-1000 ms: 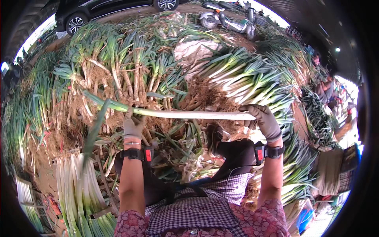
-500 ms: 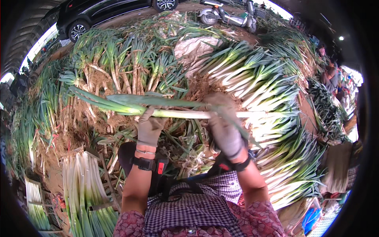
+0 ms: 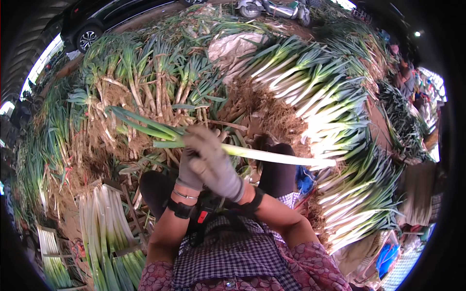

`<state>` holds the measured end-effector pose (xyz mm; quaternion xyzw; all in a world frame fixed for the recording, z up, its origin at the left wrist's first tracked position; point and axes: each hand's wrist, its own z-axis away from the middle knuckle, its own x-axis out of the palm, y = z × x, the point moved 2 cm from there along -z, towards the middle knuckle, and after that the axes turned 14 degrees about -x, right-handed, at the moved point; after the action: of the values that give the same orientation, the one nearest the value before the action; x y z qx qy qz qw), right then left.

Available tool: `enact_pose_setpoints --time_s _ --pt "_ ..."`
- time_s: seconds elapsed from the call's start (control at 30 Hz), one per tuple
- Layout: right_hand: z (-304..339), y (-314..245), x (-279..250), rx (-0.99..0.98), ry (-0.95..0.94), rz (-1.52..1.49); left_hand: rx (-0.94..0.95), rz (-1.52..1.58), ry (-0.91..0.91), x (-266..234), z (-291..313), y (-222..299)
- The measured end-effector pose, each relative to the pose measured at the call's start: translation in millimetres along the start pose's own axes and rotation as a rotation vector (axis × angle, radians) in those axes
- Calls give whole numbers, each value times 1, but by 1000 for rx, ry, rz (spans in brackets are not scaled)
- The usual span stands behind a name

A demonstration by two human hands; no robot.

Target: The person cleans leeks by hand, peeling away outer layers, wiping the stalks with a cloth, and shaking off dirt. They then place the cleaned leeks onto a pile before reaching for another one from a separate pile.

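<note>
A long green onion point(image 3: 269, 156) lies crosswise in front of me, its green leaves toward the left and its bare white stalk toward the right. My gloved left hand point(image 3: 188, 173) is closed round it from below, where the leaves meet the stalk. Across the same spot lies my gloved right hand point(image 3: 217, 169), its fingers curled over the onion and partly covering my left hand. The right fingers are slightly blurred. Beyond the stalk's white end rests a large heap of peeled green onions point(image 3: 325, 126), white ends toward me.
Unpeeled green onions with roots point(image 3: 155, 92) stand in a pile ahead. Trimmed green onions point(image 3: 104, 228) sit in a rack at lower left. A pale sack point(image 3: 235, 51) lies between piles. A scooter point(image 3: 272, 8) and dark car point(image 3: 111, 19) stand beyond.
My right hand has moved left along the stalk to my left hand, uncovering the white end. The loose leaf that hung by my right hand no longer shows there. The view has shifted slightly.
</note>
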<state>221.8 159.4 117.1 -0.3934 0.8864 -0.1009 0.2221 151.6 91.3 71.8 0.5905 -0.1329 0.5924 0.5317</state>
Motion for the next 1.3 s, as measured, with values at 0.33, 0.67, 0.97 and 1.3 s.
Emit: enact_pose_setpoints --time_s 0.33,0.67,0.97,1.3 --pt "22 5 -63 420 404 -186 -135 -28 -147 -5 -4 -2" --pt "28 2 -13 100 162 219 -61 -153 88 1 0 -2" --pt "73 52 -140 716 832 75 -91 34 -78 1 -7 2" --pt "17 3 -22 100 168 -17 -43 -287 -107 -12 -11 -5"
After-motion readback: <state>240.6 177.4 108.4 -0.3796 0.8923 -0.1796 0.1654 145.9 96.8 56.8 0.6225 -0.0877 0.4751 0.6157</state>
